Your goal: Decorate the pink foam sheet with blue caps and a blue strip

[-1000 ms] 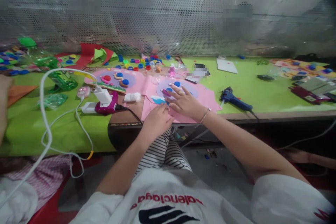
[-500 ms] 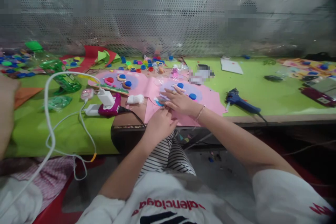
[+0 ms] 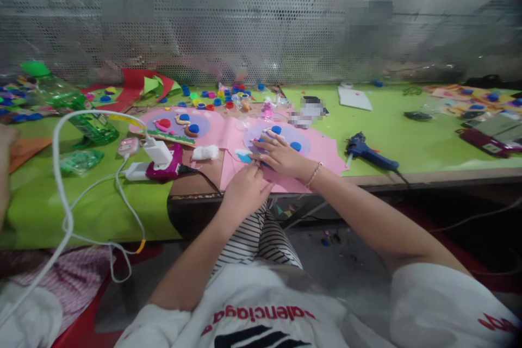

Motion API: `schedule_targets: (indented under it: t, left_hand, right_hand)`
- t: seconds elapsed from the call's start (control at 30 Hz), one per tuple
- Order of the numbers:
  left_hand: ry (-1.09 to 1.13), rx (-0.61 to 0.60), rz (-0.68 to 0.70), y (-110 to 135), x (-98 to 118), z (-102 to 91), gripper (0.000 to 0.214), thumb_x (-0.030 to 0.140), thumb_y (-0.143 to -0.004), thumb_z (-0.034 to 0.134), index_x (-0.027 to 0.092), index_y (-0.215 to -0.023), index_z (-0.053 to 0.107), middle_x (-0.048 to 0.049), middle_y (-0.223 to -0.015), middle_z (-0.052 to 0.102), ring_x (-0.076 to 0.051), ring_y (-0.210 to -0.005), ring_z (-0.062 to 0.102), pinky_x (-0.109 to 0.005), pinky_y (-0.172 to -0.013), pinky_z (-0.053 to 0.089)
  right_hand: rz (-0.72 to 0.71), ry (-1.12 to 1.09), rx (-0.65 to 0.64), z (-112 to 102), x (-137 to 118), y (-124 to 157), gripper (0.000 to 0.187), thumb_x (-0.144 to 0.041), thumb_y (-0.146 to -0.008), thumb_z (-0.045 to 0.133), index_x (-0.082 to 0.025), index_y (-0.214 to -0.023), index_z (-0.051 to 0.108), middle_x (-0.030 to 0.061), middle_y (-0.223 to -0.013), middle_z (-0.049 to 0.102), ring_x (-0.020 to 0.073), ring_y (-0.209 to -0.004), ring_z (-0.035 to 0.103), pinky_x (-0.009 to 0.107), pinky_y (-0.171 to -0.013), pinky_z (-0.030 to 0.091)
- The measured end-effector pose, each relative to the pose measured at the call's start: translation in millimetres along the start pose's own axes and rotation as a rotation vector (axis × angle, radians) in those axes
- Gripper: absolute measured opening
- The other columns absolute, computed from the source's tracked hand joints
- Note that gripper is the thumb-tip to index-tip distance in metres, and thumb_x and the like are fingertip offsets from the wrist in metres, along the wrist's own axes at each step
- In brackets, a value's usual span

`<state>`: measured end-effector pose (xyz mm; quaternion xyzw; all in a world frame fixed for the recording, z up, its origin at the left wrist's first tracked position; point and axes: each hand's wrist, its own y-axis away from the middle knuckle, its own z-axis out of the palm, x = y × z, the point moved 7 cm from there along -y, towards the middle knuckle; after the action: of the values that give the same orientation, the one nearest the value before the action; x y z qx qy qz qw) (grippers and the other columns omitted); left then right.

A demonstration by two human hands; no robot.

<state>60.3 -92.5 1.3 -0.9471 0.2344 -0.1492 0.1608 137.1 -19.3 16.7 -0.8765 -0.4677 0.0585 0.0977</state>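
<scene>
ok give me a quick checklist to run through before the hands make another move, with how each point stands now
1. Left hand at the near part of the pink sheet: ok.
2. Right hand over the pale purple oval, fingers spread: ok.
3. Small pieces beneath the right fingers all visible: not ok, the hand partly covers them.
4. Glue gun apart from the right hand: ok, it lies on the table to the right.
5. Glue gun hot or cold: cannot tell.
6. White bundle apart from the left hand: ok.
</scene>
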Motion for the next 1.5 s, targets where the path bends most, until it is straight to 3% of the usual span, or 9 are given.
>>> schedule_targets:
  t: [0.37, 0.67, 1.17, 1.4, 1.5]
  left_hand:
    - [0.005, 0.027, -0.002, -1.0, 1.1, -1.7, 0.045, 0.036, -0.092, 0.05, 0.003, -0.122, 0.055, -0.023, -0.13, 0.057, -0.03, -0.128, 0.05, -0.044, -0.107, 0.042]
    - [0.001, 0.01, -0.007, -0.6, -1.4, 2.2, 0.051, 0.037, -0.092, 0.05, 0.001, -0.128, 0.051, -0.0241, -0.133, 0.054, -0.031, -0.129, 0.048, -0.043, -0.109, 0.041]
    - [-0.016, 0.0, -0.003, 1.0, -1.1, 2.1, 0.053, 0.039, -0.094, 0.046, 0.001, -0.131, 0.048, -0.0237, -0.135, 0.053, -0.03, -0.13, 0.048, -0.044, -0.108, 0.041]
    - [-0.019, -0.012, 0.0, 0.8, -0.2, 0.7, 0.052, 0.037, -0.093, 0.048, 0.0, -0.131, 0.048, -0.0241, -0.136, 0.052, -0.031, -0.131, 0.047, -0.043, -0.108, 0.041]
    - [-0.025, -0.007, 0.003, 0.7, 0.2, 0.3, 0.051, 0.037, -0.093, 0.047, 0.003, -0.131, 0.049, -0.0229, -0.136, 0.053, -0.03, -0.13, 0.048, -0.044, -0.107, 0.042]
  right_hand:
    - [0.022, 0.033, 0.02, -6.5, -1.9, 15.0, 0.047, -0.031, -0.101, 0.023, -0.023, -0.134, 0.056, 0.0042, -0.15, 0.041, 0.0281, -0.145, 0.017, 0.056, -0.116, 0.018]
    - [-0.002, 0.091, 0.014, -9.1, -4.8, 25.8, 0.045, -0.033, -0.1, 0.026, -0.025, -0.137, 0.052, 0.0022, -0.153, 0.036, 0.0274, -0.142, 0.027, 0.053, -0.116, 0.017]
    - [0.076, 0.171, -0.004, -18.8, -0.2, 34.7, 0.044, -0.039, -0.1, 0.029, -0.027, -0.136, 0.051, 0.0033, -0.153, 0.036, 0.0281, -0.146, 0.017, 0.057, -0.115, 0.012]
    - [0.19, -0.064, 0.004, -29.9, 13.0, 41.7, 0.05, -0.039, -0.101, 0.019, -0.029, -0.128, 0.06, 0.0006, -0.156, 0.03, 0.0258, -0.14, 0.03, 0.055, -0.114, 0.02]
    - [0.144, -0.14, -0.006, -29.5, 13.0, 42.7, 0.051, -0.04, -0.101, 0.019, -0.027, -0.132, 0.057, 0.0023, -0.153, 0.035, 0.0263, -0.141, 0.03, 0.054, -0.114, 0.022]
